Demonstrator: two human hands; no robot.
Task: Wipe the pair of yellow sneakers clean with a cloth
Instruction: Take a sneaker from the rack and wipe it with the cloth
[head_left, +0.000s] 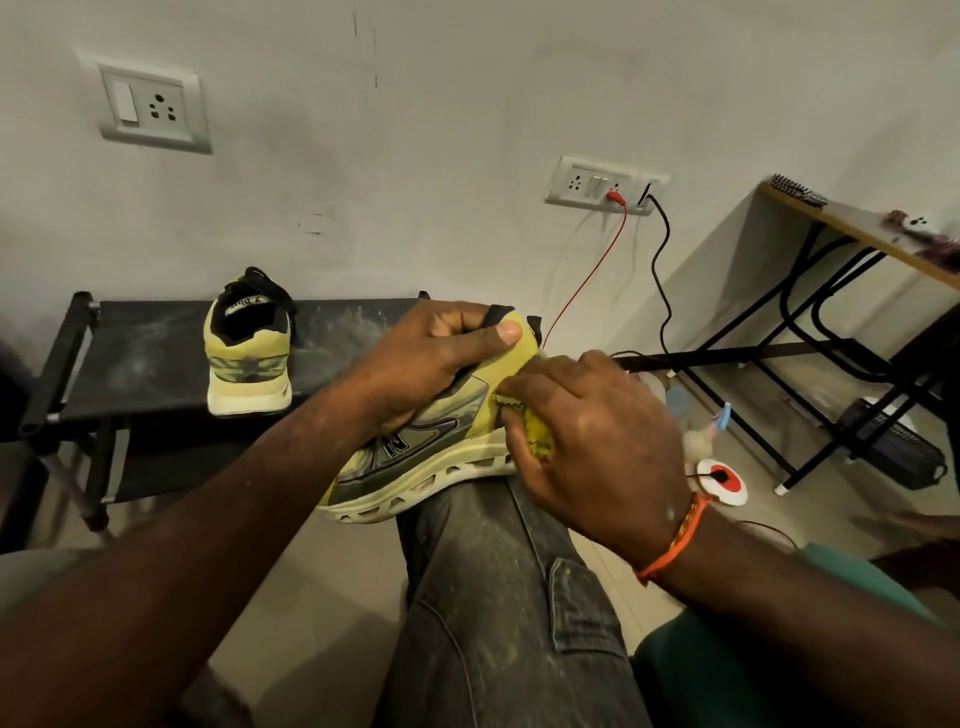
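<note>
head | left hand (431, 358) grips sneaker (415, 462) collar on knee | right hand (587, 441) fingers curled, pressing cloth (530, 423) on heel side | advice: short firm strokes, brace steady

The sneaker (415, 457) in my left hand (431, 358) is pale yellow with grey-and-black side panels, a black collar and a cream, cut-out sole. The cloth (524, 426) under my right hand (592, 441) is a brighter yellow with a dark stitched edge. The other sneaker (249, 348) is the same yellow, with black laces and a cream sole, on a black rack (156, 358) smeared with whitish dust. My jeans (498, 597) are faded grey, speckled with yellowish dust. An orange thread (670, 540) circles my right wrist. The wall (415, 130) is off-white, with a red wire (587, 270) and a black cable (660, 260).
</note>
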